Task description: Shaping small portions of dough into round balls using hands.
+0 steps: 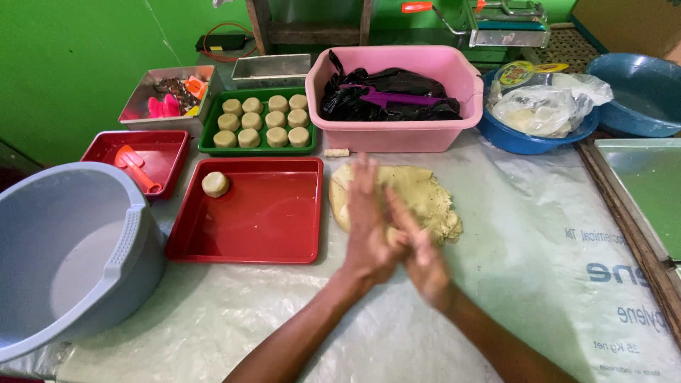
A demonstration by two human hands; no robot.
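A small piece of dough, barely visible, sits pressed between the palms of the left hand (369,220) and right hand (418,248), both flat with fingers straight, blurred, above the bench (496,305). Just behind them lies a dough slab (425,195). To the left, a red tray (269,227) holds one dough ball (215,184); behind it, a green tray (209,138) holds eleven. A pink tub (397,135) stands beyond, a grey basin (71,255) far left.
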